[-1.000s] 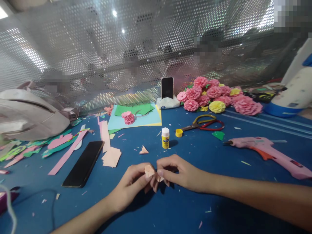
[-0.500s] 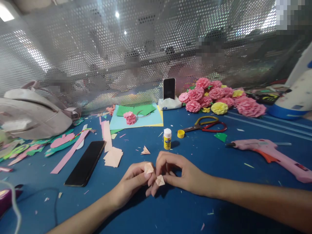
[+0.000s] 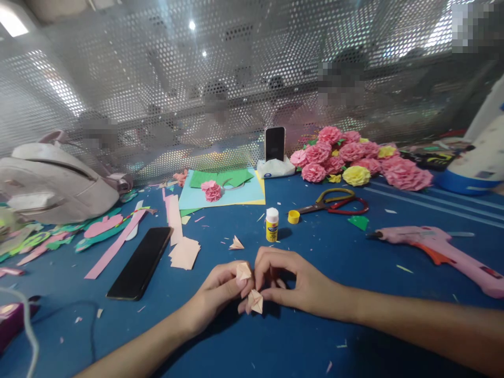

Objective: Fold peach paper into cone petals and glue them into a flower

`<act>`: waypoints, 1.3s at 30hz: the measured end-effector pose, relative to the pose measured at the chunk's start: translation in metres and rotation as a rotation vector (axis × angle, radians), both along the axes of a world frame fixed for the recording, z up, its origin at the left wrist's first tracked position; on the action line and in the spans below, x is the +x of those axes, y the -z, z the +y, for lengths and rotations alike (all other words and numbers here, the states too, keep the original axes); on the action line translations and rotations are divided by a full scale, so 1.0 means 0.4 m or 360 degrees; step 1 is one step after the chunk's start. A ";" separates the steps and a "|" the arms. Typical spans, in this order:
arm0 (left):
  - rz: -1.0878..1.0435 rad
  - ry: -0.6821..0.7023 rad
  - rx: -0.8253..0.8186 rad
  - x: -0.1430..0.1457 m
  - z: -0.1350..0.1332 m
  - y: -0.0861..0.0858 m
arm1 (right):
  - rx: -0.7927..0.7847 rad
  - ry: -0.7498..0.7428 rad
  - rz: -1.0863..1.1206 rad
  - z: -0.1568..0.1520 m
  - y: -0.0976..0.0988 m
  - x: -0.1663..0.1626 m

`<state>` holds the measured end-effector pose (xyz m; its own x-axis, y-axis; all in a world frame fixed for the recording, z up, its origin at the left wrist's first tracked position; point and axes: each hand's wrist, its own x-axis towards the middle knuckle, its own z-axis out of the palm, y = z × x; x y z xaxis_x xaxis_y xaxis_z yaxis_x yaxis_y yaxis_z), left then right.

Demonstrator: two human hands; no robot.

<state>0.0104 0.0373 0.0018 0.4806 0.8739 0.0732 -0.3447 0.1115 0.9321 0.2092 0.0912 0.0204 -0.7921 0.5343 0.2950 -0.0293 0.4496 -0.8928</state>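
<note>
Between the thumb and fingers of my left hand [image 3: 225,290] is a small folded peach paper piece [image 3: 243,271]. My right hand [image 3: 284,278] pinches a second folded paper piece [image 3: 255,302] by its edge, just below the first, with creases crossing its face. Both hands are close together over the blue table, and some fingertips are hidden behind the papers. Beyond them lies another small folded paper [image 3: 237,243]. An uncapped glue stick [image 3: 271,227] stands upright behind my right hand, its yellow cap [image 3: 293,216] beside it. Left of my hands is a stack of peach paper squares [image 3: 185,253].
A black phone [image 3: 139,262] and paper strips [image 3: 118,242] lie left. Scissors [image 3: 331,202] and a pink glue gun [image 3: 437,244] are right. Pink paper flowers [image 3: 331,152], a propped phone [image 3: 274,144] and a bag [image 3: 55,184] stand before the perforated metal screen [image 3: 165,94].
The paper piece in my right hand has turned and shifted slightly down. My left hand keeps its hold on the other piece. The whole view has shifted slightly.
</note>
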 end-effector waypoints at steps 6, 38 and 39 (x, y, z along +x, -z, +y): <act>-0.0023 0.0003 -0.0029 0.000 0.003 0.014 | 0.0084 0.0050 0.0007 -0.008 0.000 0.000; 0.1107 -0.0888 0.1039 -0.006 -0.004 -0.018 | -0.0968 -0.0022 0.0186 0.010 0.027 -0.011; 0.1119 -0.0870 0.1070 -0.007 -0.006 -0.017 | -0.0979 -0.0020 0.0174 0.010 0.027 -0.011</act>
